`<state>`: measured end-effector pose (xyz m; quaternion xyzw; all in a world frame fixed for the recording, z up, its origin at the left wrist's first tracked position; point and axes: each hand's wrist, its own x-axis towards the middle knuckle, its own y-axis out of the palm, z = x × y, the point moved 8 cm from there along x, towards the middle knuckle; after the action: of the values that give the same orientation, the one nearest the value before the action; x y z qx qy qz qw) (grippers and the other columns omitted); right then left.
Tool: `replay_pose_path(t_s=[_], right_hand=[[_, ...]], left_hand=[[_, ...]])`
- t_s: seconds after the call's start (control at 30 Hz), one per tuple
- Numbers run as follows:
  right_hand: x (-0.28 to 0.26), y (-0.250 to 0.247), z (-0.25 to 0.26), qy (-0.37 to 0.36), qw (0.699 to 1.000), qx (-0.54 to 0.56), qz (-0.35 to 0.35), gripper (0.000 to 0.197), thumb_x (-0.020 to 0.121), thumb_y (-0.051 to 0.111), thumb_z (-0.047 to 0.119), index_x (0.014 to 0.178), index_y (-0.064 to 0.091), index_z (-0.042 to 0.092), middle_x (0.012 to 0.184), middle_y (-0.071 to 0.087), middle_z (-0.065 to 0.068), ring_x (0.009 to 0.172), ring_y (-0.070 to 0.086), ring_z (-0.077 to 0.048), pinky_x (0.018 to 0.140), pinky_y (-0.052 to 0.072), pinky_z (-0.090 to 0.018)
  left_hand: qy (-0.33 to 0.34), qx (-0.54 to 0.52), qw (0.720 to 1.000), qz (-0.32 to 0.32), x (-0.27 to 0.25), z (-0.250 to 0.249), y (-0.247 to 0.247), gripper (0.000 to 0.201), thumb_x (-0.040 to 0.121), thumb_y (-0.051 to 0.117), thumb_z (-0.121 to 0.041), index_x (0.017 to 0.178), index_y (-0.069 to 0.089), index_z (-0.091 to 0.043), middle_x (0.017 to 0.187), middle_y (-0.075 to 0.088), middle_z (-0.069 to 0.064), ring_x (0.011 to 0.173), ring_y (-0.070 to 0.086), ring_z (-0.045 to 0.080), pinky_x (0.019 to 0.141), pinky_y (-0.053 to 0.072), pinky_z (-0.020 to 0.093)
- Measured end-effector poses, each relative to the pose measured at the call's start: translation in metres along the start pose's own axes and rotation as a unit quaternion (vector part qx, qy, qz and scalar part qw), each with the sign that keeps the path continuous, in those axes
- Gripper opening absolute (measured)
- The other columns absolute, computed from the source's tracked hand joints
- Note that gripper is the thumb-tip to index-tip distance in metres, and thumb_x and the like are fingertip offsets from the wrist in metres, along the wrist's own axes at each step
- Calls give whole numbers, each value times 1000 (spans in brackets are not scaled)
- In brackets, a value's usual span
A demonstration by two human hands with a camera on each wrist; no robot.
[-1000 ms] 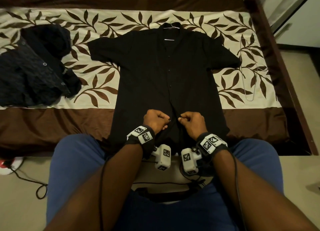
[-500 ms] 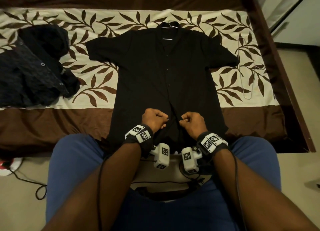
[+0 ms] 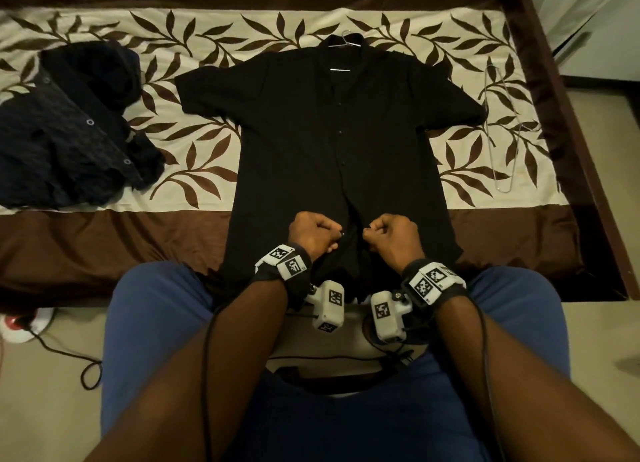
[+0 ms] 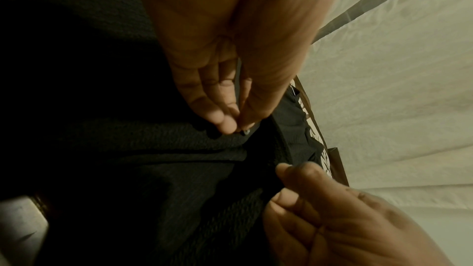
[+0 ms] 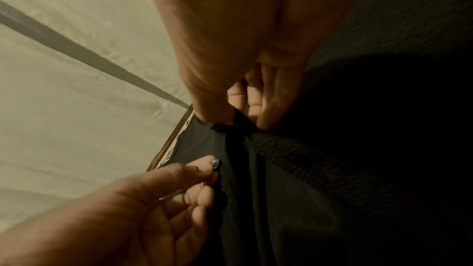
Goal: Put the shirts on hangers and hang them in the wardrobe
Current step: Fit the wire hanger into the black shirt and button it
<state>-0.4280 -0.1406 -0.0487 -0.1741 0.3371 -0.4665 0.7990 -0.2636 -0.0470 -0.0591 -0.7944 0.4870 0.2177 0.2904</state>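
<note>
Head view: since 1 second ago both hands have barely shifted near the black shirt's (image 3: 332, 132) hem, so buttoning looks unfinished. Left hand (image 3: 313, 233) pinches the button (image 4: 246, 132) edge; right hand (image 3: 391, 234) pinches the facing placket, probably at its buttonhole. Beyond both hands the shirt lies flat on the bed (image 3: 104, 247), hanger (image 3: 344, 40) in its collar.

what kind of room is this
Most likely a bedroom: a bed with a leaf-patterned bedspread, a black shirt laid out on it over a hanger, and a spare wire hanger alongside.
</note>
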Motion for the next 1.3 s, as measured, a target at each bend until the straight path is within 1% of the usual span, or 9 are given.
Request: replay_pose_path(t_s=[0.17, 0.33, 0.5, 0.63, 0.77, 0.9, 1.0, 1.17, 1.3], right_hand=[[-4, 13, 21, -54, 998, -41, 6, 14, 84, 73, 19, 75, 64, 23, 68, 64, 7, 64, 59, -5, 57, 39, -15], [-7, 25, 25, -59, 997, -48, 14, 2, 85, 72, 19, 85, 70, 18, 76, 69, 3, 71, 65, -12, 65, 48, -24], [-7, 24, 26, -65, 996, -55, 5, 3, 84, 73, 19, 85, 71, 18, 77, 70, 3, 73, 65, -13, 69, 51, -27], [-9, 25, 30, -81, 994, -79, 6, 4, 83, 75, 19, 82, 71, 19, 74, 69, 4, 71, 65, -11, 68, 51, -25], [-6, 25, 24, -69, 997, -38, -8, 10, 80, 78, 18, 77, 69, 23, 71, 67, 7, 67, 64, -8, 64, 46, -22], [-12, 28, 22, -85, 995, -34, -25, 10, 80, 77, 21, 87, 72, 16, 86, 67, 1, 75, 65, -14, 70, 54, -28], [-19, 30, 26, -115, 993, -24, -26, 6, 82, 70, 12, 85, 75, 9, 89, 64, -3, 76, 63, -16, 71, 55, -32], [-15, 27, 14, -76, 994, 83, -8, 17, 86, 69, 5, 95, 78, 15, 94, 70, 0, 88, 67, -10, 79, 52, -20], [-10, 28, 9, -60, 992, 112, 11, 19, 86, 69, 3, 92, 79, 18, 91, 74, 3, 89, 69, -10, 85, 54, -23]], left_hand=[[17, -4, 1000, 7, 0, -2, 0, 12, 87, 70, 0, 83, 74, -11, 81, 74, 14, 63, 65, 14, 62, 56, 24], [18, -5, 1000, 16, 1, -1, 1, 11, 87, 70, 0, 84, 74, -10, 83, 73, 16, 65, 65, 14, 62, 56, 23], [27, -5, 999, 19, 3, 0, 2, 11, 86, 70, 0, 84, 74, -10, 82, 74, 16, 66, 66, 14, 65, 57, 24], [37, -12, 999, 27, 3, -2, 5, 9, 87, 67, 4, 89, 73, -3, 79, 72, 18, 65, 65, 15, 69, 57, 28], [38, -21, 999, 32, 4, -2, 7, 10, 88, 67, 4, 89, 73, -4, 82, 73, 19, 70, 68, 18, 76, 59, 32], [37, -47, 998, 36, 5, -1, 10, 15, 94, 66, -11, 83, 72, -3, 73, 69, 13, 64, 63, 15, 70, 58, 28], [39, -21, 999, 27, 8, 0, 9, 19, 84, 79, -26, 78, 74, -9, 71, 72, 9, 66, 67, 17, 73, 60, 33], [43, -5, 999, 1, 10, -2, 5, 10, 78, 82, -10, 81, 73, -12, 77, 74, 10, 70, 70, 18, 77, 62, 36], [43, 16, 999, -8, 10, -2, 5, 9, 79, 79, -4, 83, 72, -10, 78, 74, 11, 69, 71, 20, 79, 62, 40]])
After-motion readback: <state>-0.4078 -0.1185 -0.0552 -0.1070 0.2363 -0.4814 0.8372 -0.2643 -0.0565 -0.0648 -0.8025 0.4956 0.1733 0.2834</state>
